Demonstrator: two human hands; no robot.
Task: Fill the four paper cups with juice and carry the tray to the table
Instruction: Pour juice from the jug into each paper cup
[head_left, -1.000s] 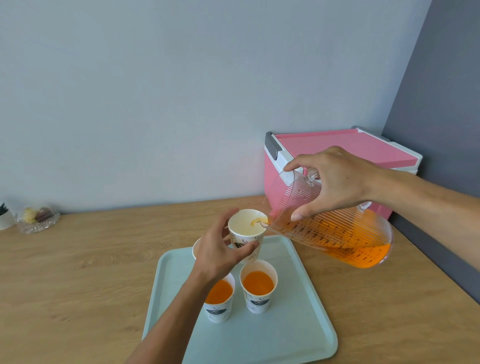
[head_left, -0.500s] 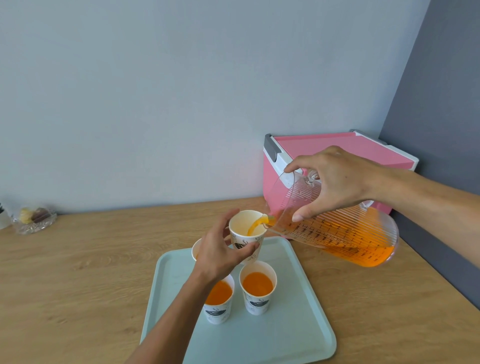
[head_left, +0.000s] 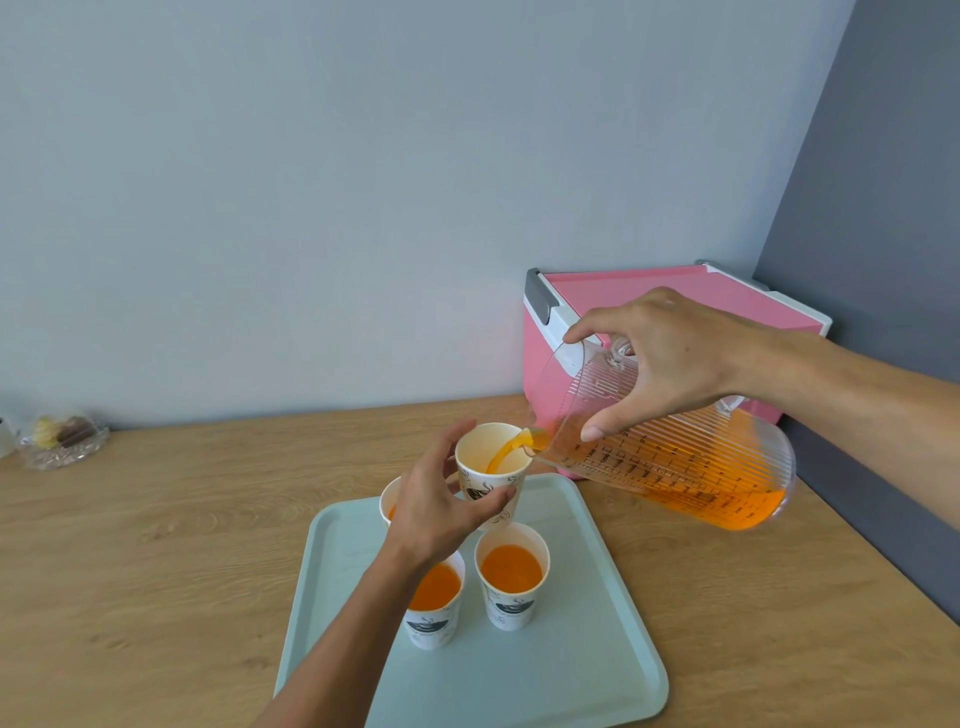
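Note:
My left hand (head_left: 439, 512) grips a white paper cup (head_left: 491, 470) and holds it just above the back of the pale green tray (head_left: 587, 670). My right hand (head_left: 670, 358) holds a clear ribbed pitcher (head_left: 675, 467) of orange juice, tipped left, and a stream of juice runs from its spout into the held cup. Two cups full of juice stand on the tray: one in the middle (head_left: 511, 574), one to its left (head_left: 434, 605) partly under my forearm. A fourth cup (head_left: 390, 501) sits behind my left hand, mostly hidden, with orange showing inside.
A pink cooler box (head_left: 649, 301) stands at the back right against the wall, right behind the pitcher. A small glass dish (head_left: 62, 439) with sweets sits at the far left on the wooden counter (head_left: 156, 545). A dark grey wall closes the right side.
The pitcher has tipped further and the juice has gone from a trickle at the spout to a full stream into the held cup. Both hands stay nearly in place.

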